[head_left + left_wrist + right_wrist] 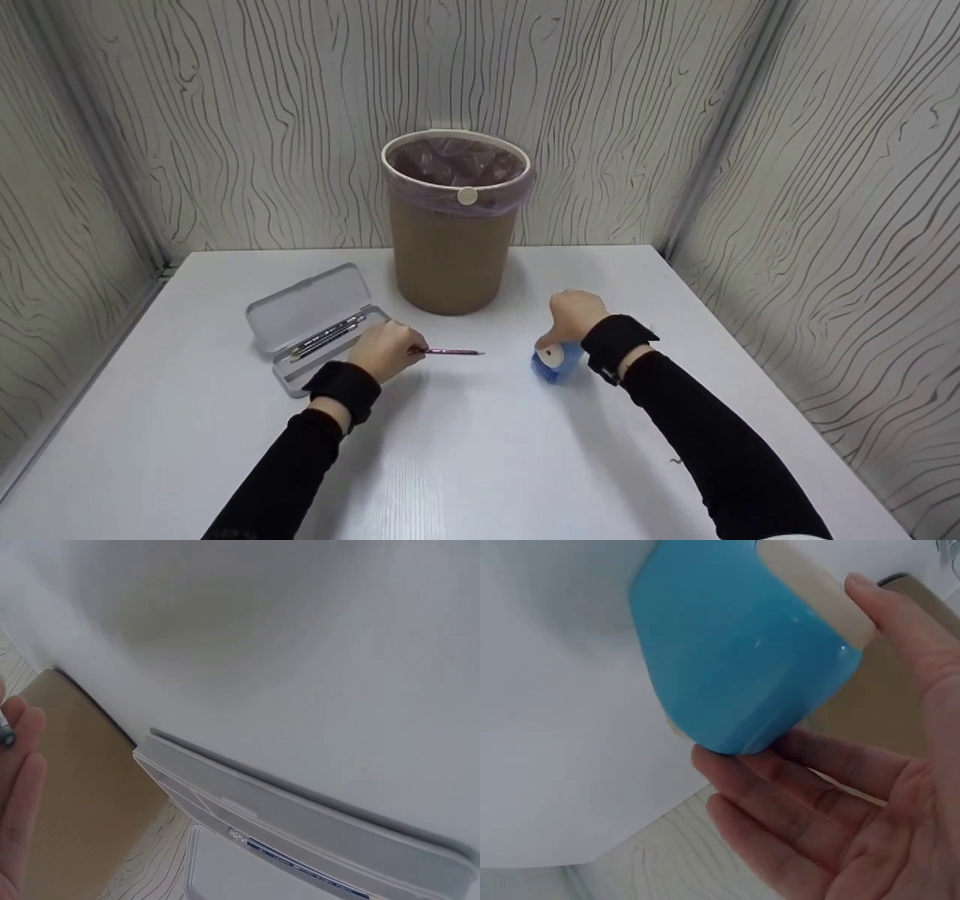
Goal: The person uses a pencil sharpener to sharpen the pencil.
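Over the white worktop [480, 465], a person's right grip [577, 314] grasps a blue sharpener [564, 364]; apart from it, the left grip [385, 351] pinches a pencil [454, 352], tip toward the sharpener. Just left of that grip sits the open case [306, 309], pencils [328, 336] inside. Farther back a brown bin [450, 259], lined with a bag [459, 161], stands before wood-grain walls [277, 127].

A: What sort of place is shown?
B: A small booth-like work bay, enclosed by wood-grain-patterned panels: back panel [300, 112], 12 o'clock; left panel [45, 187], 9 o'clock; right panel [847, 225], 3 o'clock
A: Which furnishings indicate this?
B: A white tabletop [487, 465], 6 o'clock, reaching back between the panels; lined bin [450, 255], 12 o'clock; open pencil case [307, 307], 8 o'clock, suggesting desk use. Office, lab or home: cannot be told
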`<control>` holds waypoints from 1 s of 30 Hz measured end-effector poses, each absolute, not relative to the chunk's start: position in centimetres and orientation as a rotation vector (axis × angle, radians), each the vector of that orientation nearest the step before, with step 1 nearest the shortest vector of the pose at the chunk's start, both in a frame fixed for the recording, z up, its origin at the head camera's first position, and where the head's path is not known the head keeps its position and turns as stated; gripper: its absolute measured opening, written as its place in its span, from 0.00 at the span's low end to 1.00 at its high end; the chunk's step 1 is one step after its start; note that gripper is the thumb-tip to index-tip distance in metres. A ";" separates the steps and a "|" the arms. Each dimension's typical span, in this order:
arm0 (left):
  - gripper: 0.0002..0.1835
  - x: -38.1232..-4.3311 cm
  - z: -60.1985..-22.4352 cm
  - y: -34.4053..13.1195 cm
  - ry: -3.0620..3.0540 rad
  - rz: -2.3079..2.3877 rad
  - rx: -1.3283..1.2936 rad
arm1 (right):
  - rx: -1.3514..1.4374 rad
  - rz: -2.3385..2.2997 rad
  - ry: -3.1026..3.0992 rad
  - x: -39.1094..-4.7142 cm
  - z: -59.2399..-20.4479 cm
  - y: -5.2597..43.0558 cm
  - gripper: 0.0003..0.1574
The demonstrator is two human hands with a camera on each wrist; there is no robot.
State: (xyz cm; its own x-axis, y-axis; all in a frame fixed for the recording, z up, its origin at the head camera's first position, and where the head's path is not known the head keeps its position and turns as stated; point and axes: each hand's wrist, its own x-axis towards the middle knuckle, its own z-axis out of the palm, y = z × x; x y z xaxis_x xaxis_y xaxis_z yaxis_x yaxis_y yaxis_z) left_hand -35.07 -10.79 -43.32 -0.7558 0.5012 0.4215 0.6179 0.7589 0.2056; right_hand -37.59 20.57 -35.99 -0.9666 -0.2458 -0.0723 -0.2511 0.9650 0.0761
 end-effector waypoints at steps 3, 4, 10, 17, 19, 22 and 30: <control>0.03 -35.0 -43.4 -10.6 -2.620 -0.484 -0.857 | -0.378 0.151 3.056 -37.3 -36.0 18.7 0.33; 0.03 -35.0 -43.4 -10.6 -2.619 -0.480 -0.856 | -0.373 0.158 3.058 -37.3 -36.1 18.2 0.33; 0.03 -34.9 -43.5 -10.3 -2.601 -0.454 -0.883 | -0.336 0.251 3.065 -37.4 -37.0 16.0 0.37; 0.04 -34.8 -43.6 -10.2 -2.594 -0.446 -0.900 | -0.272 0.322 3.095 -37.4 -37.5 15.6 0.38; 0.04 -34.8 -43.6 -10.1 -2.591 -0.444 -0.904 | -0.259 0.303 3.096 -37.3 -37.5 15.7 0.38; 0.04 -34.8 -43.6 -10.1 -2.592 -0.452 -0.908 | -0.259 0.253 3.096 -37.1 -37.3 16.1 0.38; 0.04 -34.8 -43.4 -9.8 -2.618 -0.500 -0.910 | -0.494 -0.089 2.928 -37.3 -36.4 18.5 0.45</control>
